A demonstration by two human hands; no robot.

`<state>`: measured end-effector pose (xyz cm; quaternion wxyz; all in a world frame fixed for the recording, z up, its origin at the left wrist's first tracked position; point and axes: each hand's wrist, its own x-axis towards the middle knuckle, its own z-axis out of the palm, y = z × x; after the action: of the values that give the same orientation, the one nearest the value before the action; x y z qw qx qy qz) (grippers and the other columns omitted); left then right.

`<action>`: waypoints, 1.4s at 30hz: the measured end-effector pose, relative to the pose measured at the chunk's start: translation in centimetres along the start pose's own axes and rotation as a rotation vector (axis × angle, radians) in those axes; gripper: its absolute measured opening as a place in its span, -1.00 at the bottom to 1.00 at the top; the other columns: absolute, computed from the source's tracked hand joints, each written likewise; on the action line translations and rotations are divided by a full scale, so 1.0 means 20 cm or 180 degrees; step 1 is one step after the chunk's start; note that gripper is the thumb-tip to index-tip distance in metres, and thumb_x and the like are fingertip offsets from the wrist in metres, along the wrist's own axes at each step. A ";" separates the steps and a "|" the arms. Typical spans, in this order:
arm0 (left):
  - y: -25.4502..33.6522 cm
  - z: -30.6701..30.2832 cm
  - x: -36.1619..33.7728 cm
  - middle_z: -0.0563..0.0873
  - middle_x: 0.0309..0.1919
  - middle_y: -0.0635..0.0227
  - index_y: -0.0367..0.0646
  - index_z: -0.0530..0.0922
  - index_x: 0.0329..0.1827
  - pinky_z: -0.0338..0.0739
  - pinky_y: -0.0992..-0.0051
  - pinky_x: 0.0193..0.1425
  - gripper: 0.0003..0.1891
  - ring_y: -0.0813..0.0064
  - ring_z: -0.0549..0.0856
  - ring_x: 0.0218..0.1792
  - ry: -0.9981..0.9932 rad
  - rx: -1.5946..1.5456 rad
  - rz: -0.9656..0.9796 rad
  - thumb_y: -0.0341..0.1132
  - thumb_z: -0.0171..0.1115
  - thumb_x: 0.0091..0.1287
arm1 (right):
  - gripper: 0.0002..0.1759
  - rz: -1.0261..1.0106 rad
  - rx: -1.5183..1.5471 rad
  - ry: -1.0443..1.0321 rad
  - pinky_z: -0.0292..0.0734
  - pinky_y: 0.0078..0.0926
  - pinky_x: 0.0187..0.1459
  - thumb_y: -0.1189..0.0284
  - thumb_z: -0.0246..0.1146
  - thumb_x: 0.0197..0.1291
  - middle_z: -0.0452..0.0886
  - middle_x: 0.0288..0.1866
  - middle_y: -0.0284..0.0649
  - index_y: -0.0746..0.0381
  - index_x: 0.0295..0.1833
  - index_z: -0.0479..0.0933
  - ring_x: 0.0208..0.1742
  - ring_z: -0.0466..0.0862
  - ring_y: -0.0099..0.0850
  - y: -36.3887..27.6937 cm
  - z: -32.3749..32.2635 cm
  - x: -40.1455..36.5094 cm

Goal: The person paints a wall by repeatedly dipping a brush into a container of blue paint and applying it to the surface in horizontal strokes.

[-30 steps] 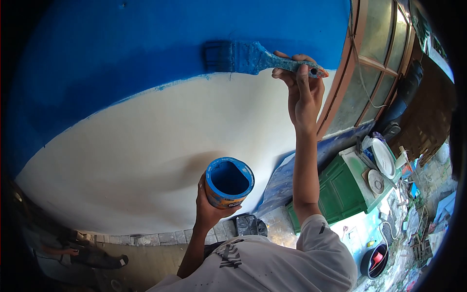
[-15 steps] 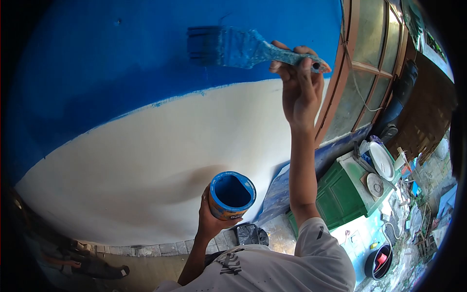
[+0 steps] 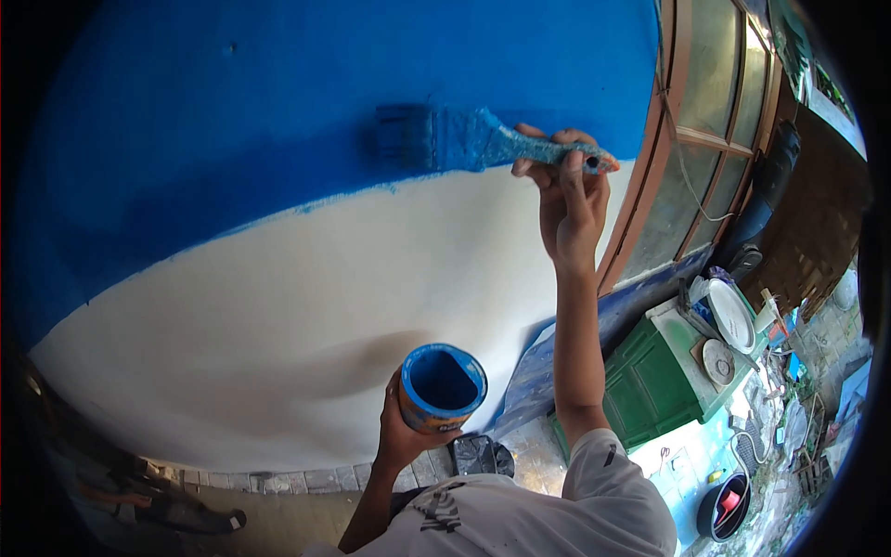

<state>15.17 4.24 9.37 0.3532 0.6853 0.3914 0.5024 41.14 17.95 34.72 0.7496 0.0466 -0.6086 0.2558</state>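
Paint-smeared brush (image 3: pixel 455 137), blue bristles, lies sideways at the blue wall (image 3: pixel 306 84) near the white edge. Open can (image 3: pixel 445 382), blue-rimmed, blue inside. Right hand (image 3: pixel 571 200) pinches the brush handle, arm raised; left hand (image 3: pixel 411 433), lower, grips the can upright-ish.

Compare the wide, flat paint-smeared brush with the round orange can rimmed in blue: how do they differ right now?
The brush is flat and long, with a red-orange handle tip; the can is round and hollow, with an open mouth.
The brush lies sideways in the right hand, up at the blue part of the wall; the can sits lower, in the left hand.
Both are smeared with blue.
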 end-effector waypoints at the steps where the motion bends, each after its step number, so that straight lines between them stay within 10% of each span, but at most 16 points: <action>1: 0.01 0.00 0.00 0.46 0.44 0.06 -0.17 0.08 0.67 0.44 0.10 0.56 0.37 0.13 0.50 0.48 -0.0013 -0.0047 -0.0030 -0.16 0.88 -0.20 | -0.67 0.0049 -0.0041 0.0011 0.76 -0.14 0.11 0.31 0.10 0.66 0.69 0.17 0.30 0.36 0.23 0.51 -0.07 0.83 -0.19 0.00 -0.01 0.01; 42: 0.00 0.07 -0.04 0.53 0.33 0.16 -0.19 0.16 0.59 0.47 0.15 0.48 0.37 0.18 0.57 0.36 -0.0118 -0.0163 -0.0444 -0.16 0.89 -0.36 | -0.72 -0.0460 -0.1848 0.0811 0.81 -0.22 0.10 0.40 0.12 0.64 0.74 0.08 0.16 0.42 0.19 0.51 -0.04 0.84 -0.20 -0.62 -0.89 0.07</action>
<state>16.42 3.29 8.70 0.4119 0.6563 0.4186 0.4736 62.67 14.43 34.55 0.8180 -0.1585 -0.5526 0.0214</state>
